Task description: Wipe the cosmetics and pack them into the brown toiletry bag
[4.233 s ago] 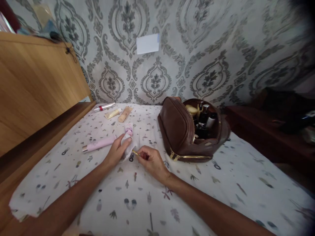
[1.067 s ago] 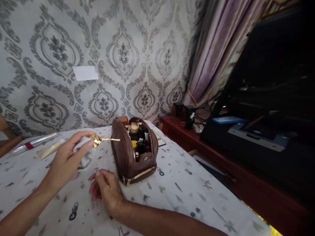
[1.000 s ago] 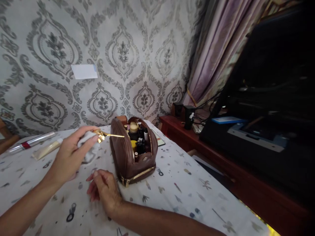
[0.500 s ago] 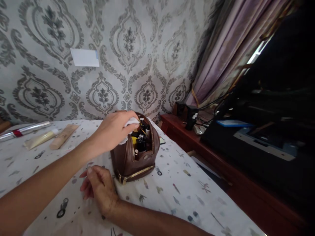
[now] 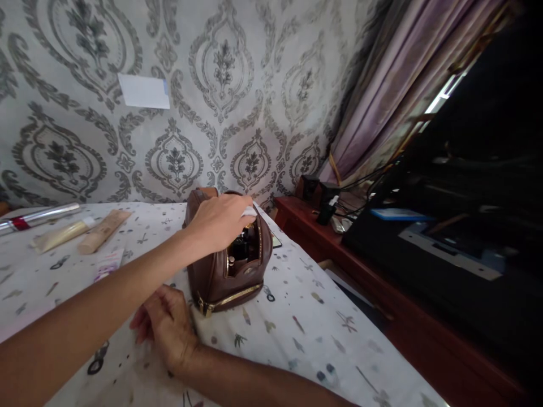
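A brown toiletry bag (image 5: 212, 280) with gold zips stands on the patterned tablecloth, its top gaping. Small dark bottles (image 5: 240, 249) show inside it. My left hand (image 5: 223, 220) reaches over the opening, fingers closed on a crumpled white tissue (image 5: 249, 211), most of which is hidden by the hand. Lower down, my right hand (image 5: 169, 330) rests on the cloth just left of the bag, fingers loosely curled and apart, with nothing visible in them. My left forearm covers part of the space above it.
At the left lie a beige tube (image 5: 104, 232), a pale yellow tube (image 5: 63, 234), a silver tube with a red band (image 5: 46, 216) and a white-and-purple packet (image 5: 109, 263). A red-brown desk (image 5: 314, 243) with cables and a dark bottle (image 5: 327, 211) adjoins at the right.
My left hand has moved right and further over the bag's opening with the tissue. The white-and-purple packet has come into sight beyond my forearm. My right hand stays almost where it was.
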{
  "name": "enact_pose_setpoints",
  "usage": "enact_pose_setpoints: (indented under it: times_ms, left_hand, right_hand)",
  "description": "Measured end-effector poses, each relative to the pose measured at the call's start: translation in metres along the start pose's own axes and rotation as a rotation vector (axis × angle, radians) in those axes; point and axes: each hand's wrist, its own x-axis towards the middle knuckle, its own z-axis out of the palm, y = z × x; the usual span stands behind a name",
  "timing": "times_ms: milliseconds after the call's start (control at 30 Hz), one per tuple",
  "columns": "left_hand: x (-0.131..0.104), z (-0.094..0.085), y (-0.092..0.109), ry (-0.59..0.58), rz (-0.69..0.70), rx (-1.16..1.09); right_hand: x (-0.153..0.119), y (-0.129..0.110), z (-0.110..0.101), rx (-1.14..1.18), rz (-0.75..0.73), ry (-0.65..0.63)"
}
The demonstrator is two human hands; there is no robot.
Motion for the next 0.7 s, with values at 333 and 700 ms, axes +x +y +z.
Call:
enact_pose_setpoints:
  times_ms: [333,700]
  left_hand:
    - [0.004,0.007,0.005,-0.039,-0.045,0.084]
    - [0.009,0.015,0.009,-0.07,-0.038,0.136]
  right_hand:
    - [-0.001,-0.001,0.0,-0.02,0.036,0.008]
    - [-0.001,-0.001,0.001,-0.045,-0.03,-0.002]
